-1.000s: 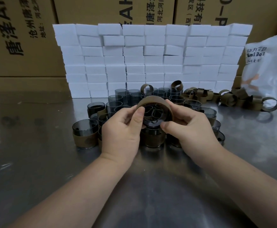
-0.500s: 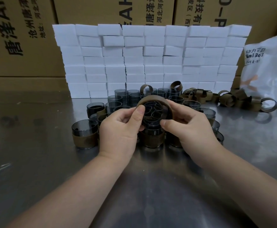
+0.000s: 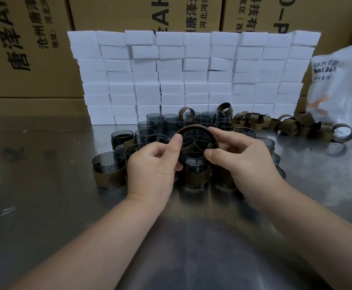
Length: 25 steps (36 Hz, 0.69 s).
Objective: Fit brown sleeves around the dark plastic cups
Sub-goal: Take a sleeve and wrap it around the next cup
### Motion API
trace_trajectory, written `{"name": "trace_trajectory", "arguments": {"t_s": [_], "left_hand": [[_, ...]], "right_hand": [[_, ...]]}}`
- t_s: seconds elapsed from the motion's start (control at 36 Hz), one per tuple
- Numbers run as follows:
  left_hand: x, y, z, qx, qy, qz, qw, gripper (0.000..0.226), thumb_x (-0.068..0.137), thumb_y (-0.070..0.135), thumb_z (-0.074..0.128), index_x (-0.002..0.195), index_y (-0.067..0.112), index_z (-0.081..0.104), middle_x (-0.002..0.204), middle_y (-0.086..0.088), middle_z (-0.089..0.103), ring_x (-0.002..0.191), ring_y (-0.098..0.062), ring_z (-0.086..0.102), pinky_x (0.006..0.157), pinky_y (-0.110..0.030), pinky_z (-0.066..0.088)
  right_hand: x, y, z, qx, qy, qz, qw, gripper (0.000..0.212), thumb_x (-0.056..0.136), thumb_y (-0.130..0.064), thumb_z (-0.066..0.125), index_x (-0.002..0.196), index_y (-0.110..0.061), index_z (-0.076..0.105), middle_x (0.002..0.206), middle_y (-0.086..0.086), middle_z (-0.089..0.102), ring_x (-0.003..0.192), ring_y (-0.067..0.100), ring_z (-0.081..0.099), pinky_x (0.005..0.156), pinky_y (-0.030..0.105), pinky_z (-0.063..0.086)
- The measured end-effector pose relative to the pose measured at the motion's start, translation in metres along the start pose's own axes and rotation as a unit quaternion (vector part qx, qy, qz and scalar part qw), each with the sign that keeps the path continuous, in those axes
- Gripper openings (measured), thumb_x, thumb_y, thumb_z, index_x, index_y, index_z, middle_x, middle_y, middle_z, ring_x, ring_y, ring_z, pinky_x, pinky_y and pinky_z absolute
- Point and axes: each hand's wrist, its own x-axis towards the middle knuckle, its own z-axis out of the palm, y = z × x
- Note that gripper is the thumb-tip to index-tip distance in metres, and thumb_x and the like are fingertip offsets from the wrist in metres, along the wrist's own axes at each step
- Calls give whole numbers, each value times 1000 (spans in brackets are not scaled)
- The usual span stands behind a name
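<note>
The left hand (image 3: 152, 164) and right hand (image 3: 244, 158) each pinch, thumb against curled fingers, one round brown band-like sleeve (image 3: 194, 127), held over the clustered dark translucent plastic cups (image 3: 172, 122) mid-counter (image 3: 45, 206). Loose brown sleeves (image 3: 296, 126) lie toward the far right edge. Stacked white foam blocks (image 3: 191, 80) line the far edge. Brown cardboard cartons (image 3: 24, 49) read "唐泽", "沧州"; a white plastic bag (image 3: 342, 84) reads "BaiBe".
</note>
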Motion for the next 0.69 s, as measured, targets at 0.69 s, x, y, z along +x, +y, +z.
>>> {"name": "trace_trajectory", "arguments": {"t_s": [0.69], "left_hand": [[-8, 3, 3, -112, -72, 32, 991, 47, 79, 58, 31, 102, 27, 59, 94, 7, 68, 94, -4, 62, 79, -17, 46]], "right_hand": [[-10, 4, 10, -146, -98, -78, 981, 62, 76, -37, 60, 132, -35, 31, 127, -20, 43, 117, -14, 41, 98, 6, 32]]}}
